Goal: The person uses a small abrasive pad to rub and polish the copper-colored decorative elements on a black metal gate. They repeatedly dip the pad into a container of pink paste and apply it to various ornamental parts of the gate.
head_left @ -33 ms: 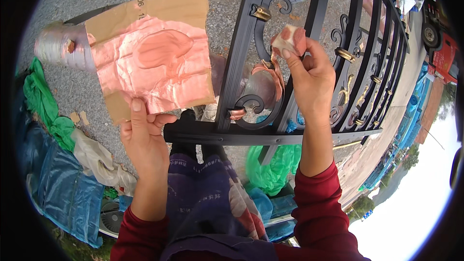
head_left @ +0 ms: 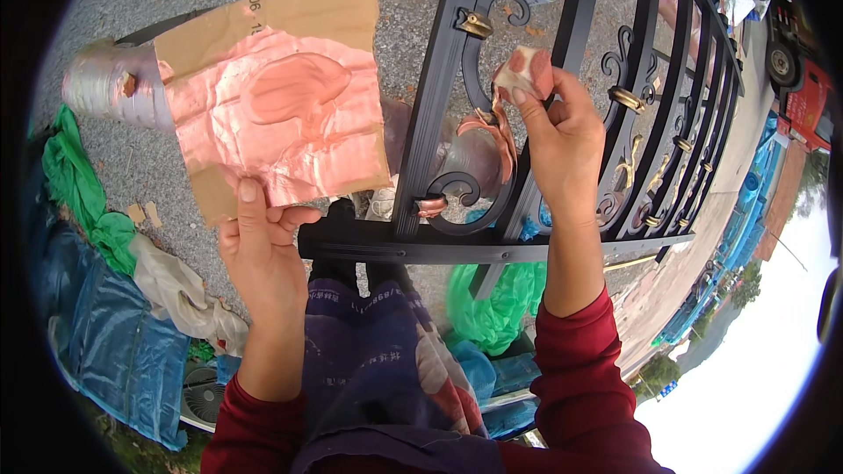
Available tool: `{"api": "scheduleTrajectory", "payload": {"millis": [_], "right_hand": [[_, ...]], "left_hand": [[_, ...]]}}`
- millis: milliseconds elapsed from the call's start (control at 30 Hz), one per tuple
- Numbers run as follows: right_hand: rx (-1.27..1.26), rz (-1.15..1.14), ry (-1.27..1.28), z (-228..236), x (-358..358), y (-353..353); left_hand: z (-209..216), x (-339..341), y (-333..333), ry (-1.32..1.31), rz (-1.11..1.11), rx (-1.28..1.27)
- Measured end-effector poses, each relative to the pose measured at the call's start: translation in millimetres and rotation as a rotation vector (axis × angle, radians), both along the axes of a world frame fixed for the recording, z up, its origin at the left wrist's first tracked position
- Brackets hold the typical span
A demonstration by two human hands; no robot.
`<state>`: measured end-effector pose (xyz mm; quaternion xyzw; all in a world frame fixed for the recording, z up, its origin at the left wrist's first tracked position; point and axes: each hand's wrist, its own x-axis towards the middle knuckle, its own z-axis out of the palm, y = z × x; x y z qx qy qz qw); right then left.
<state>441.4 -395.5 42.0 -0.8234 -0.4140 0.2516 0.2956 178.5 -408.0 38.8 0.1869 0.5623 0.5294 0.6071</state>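
Observation:
My left hand (head_left: pixel 263 254) grips the lower edge of a cardboard sheet (head_left: pixel 224 26), thumb on top. Wet copper-pink paint (head_left: pixel 299 92) covers most of the sheet, with a thicker swirled puddle in its middle. In my right hand (head_left: pixel 566 140) is a small cream sponge (head_left: pixel 529 73) blotched with the same pink, pinched between thumb and fingers. It is over a black metal railing (head_left: pixel 426 96), close to a copper-coloured leaf ornament (head_left: pixel 502 145) on a scroll. A copper collar (head_left: pixel 431 207) sits lower down, and a gold collar (head_left: pixel 474 24) higher up.
More railing bars with scrolls and gold collars (head_left: pixel 627 99) run off to the right. A film-wrapped roll (head_left: pixel 118 88) lies behind the cardboard. Green plastic (head_left: pixel 496 307) is below the railing; blue sheeting (head_left: pixel 114 325) lies at left. A red vehicle (head_left: pixel 806 105) stands far right.
My right hand has shifted very slightly left with the sponge. The left hand and the cardboard look the same.

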Motion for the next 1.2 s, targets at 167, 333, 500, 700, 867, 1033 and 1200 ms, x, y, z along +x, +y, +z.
{"api": "scheduleTrajectory", "payload": {"millis": [167,333,500,700,867,1033,1200], "right_hand": [[0.002,-0.087,0.046,3.1,7.7,1.1],[0.115,-0.093,0.031,-4.1,11.4,0.3],[0.073,-0.075,0.093,-4.9,1.1,-6.9],[-0.041,-0.124,0.099,2.7,-3.8,-35.6],[0.086,-0.137,0.120,-1.7,-11.9,-29.6],[0.057,-0.129,0.132,-7.4,-16.2,-35.3],[0.196,-0.080,0.180,-10.7,-9.9,-31.8]], "left_hand": [[-2.7,-4.4,4.5,-0.004,-0.018,0.006],[2.2,-1.3,13.0,-0.015,-0.003,0.016],[1.9,-2.2,16.7,-0.028,-0.009,0.004],[-1.1,-9.4,18.8,-0.038,-0.035,0.014],[-1.3,-8.9,23.4,-0.035,-0.040,0.009],[-1.3,-13.1,27.8,-0.041,-0.075,0.009],[-6.0,-18.0,28.9,-0.019,-0.050,0.005]]}}
